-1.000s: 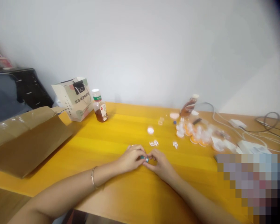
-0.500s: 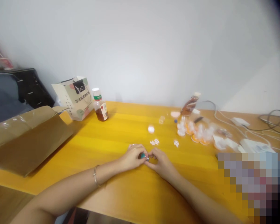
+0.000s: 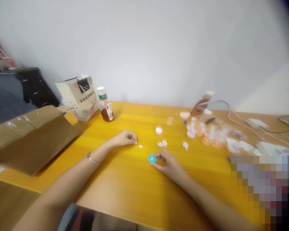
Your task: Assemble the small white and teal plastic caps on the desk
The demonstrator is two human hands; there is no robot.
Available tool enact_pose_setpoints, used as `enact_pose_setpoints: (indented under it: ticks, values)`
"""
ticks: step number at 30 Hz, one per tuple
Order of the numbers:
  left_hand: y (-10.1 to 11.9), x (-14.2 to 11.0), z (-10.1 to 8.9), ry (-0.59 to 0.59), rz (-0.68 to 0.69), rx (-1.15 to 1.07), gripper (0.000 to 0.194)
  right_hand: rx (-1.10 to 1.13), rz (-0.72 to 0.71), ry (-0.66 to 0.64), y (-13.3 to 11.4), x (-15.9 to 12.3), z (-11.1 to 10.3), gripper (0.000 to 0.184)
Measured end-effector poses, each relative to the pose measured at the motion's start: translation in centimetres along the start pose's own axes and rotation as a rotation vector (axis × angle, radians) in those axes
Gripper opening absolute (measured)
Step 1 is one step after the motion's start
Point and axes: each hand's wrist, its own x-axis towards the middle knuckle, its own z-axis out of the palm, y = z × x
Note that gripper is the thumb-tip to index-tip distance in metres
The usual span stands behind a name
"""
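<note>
My right hand pinches a round teal disc by its right edge, just above the yellow table. The disc's flat face, with a small pale mark at its centre, is turned toward me. To the left, my left hand is closed with its fingertips together near the tabletop. A tiny pale spot shows at those fingertips, too small to name. Between the hands lies a small white piece. Beyond them are white cut-out pieces, another cut-out and a round white disc.
A cardboard box stands at the left, near a paper bag and a drink bottle. Back right are another bottle, several clear-and-orange round items, white papers and cables. A pixelated patch covers the lower right.
My hands were together around the teal item and have parted. My left hand has moved left and away; the disc stays in my right hand, now face-on. The small white piece has come into sight.
</note>
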Motion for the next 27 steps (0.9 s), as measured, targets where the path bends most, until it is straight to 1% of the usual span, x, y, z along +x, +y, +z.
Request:
enact_pose_setpoints:
  ticks: [2, 5, 9, 12, 14, 16, 18, 21, 24, 27]
  values:
    - [0.1, -0.1, 0.2, -0.032, 0.015, 0.049, 0.016, 0.007, -0.006, 0.003, -0.1, 0.0, -0.2, 0.011]
    - [0.5, -0.3, 0.8, -0.029, 0.045, 0.124, 0.015, 0.014, -0.008, 0.012, -0.3, 0.0, -0.3, 0.010]
    - [0.6, -0.2, 1.4, 0.011, 0.072, 0.225, 0.013, 0.019, -0.008, 0.013, -0.3, 0.0, -0.3, 0.011]
    - [1.0, -0.4, 2.1, 0.074, 0.119, 0.236, 0.015, 0.025, -0.007, 0.002, -0.2, 0.0, -0.3, 0.011]
    - [1.8, -0.8, 2.9, 0.099, 0.221, 0.247, 0.017, 0.028, -0.006, -0.001, -0.2, 0.1, -0.3, 0.011]
    - [2.7, -1.3, 4.0, 0.075, 0.368, 0.326, 0.018, 0.028, -0.008, -0.003, -0.1, 0.1, -0.4, 0.011]
    - [3.3, -1.8, 5.1, 0.048, 0.509, 0.486, 0.018, 0.030, -0.015, -0.011, -0.1, 0.1, -0.4, 0.012]
    - [3.2, -2.0, 6.5, 0.081, 0.649, 0.767, 0.020, 0.039, -0.031, -0.037, 0.0, 0.1, -0.5, 0.014]
    - [2.7, -1.8, 7.0, 0.144, 0.765, 0.964, 0.022, 0.050, -0.038, -0.050, 0.2, 0.2, -0.6, 0.015]
    - [2.5, -1.8, 7.0, 0.176, 0.864, 1.081, 0.020, 0.062, -0.041, -0.055, 0.1, 0.2, -0.8, 0.015]
